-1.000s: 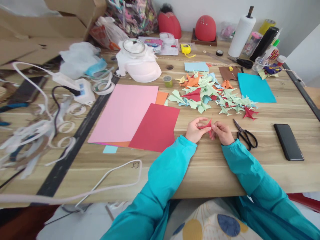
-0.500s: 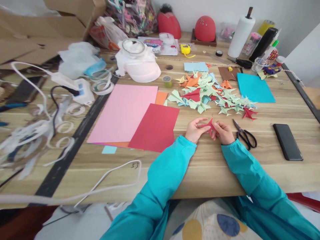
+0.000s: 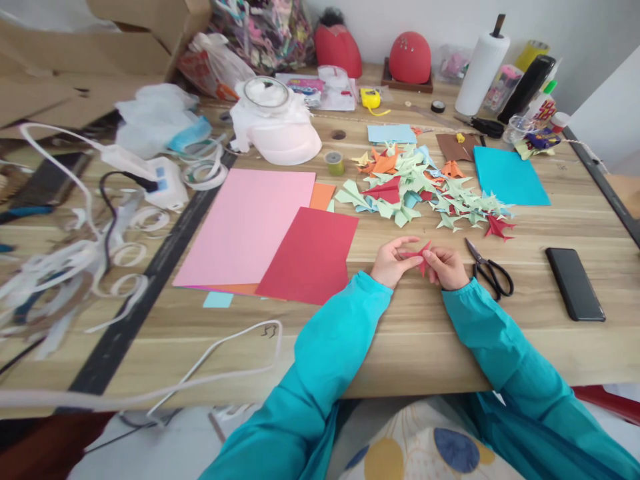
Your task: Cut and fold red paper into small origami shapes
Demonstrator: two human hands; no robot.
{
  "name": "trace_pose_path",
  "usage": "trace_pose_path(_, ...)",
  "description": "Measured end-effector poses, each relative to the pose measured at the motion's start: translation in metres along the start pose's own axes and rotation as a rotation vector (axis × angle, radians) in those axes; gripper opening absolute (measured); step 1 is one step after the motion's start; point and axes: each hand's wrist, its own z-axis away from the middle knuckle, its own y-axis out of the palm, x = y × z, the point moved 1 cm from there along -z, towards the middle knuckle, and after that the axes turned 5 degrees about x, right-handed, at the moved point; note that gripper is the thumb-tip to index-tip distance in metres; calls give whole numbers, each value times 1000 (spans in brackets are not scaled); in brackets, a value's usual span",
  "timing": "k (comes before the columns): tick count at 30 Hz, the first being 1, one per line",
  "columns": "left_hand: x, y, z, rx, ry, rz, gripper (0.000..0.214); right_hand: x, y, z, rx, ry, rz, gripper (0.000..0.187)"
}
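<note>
Between my two hands is a small red folded paper plane (image 3: pixel 424 259) with pointed tips. My left hand (image 3: pixel 391 262) grips its left side between thumb and fingers. The thumb and fingertips of my right hand (image 3: pixel 447 268) pinch its right side. Beyond my hands lies a pile of folded paper planes (image 3: pixel 407 177) in pale green, orange, blue and red. One red folded plane (image 3: pixel 499 227) rests at the pile's right end. Black-handled scissors (image 3: pixel 493 270) lie just right of my right hand. A red paper sheet (image 3: pixel 310 257) is to the left of my left hand.
A pink sheet (image 3: pixel 250 220) lies partly under the red one. Farther right are a blue sheet (image 3: pixel 513 177) and a black phone (image 3: pixel 575 283). White cables and strips (image 3: pixel 125 267) clutter the left side. Bags, a tape measure (image 3: pixel 371 99) and a white roll (image 3: pixel 481 73) stand at the back.
The red folded plane has turned and shifted slightly between my fingers. My right fingers have changed their pinch on it a little. Everything on the table stays put.
</note>
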Motion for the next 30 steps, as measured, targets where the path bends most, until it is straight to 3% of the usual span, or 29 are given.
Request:
trace_pose_path(4,-2,3,1,9,-62,92,57,-5,0,-2,-14,-4,-45,47)
trace_pose_path(10,1,2,-1,-25,-12,53,55,-2,2,-3,32,39,-108,48)
trace_pose_path(20,0,1,0,-8,-53,41,55,2,2,-1,75,-90,16,41)
trace_pose_path(26,-4,3,0,-44,-41,112,53,-9,0,-3,38,56,-124,51)
trace_pose_path(30,-5,2,0,-89,-33,145,53,-11,-2,-4,-36,40,-112,50)
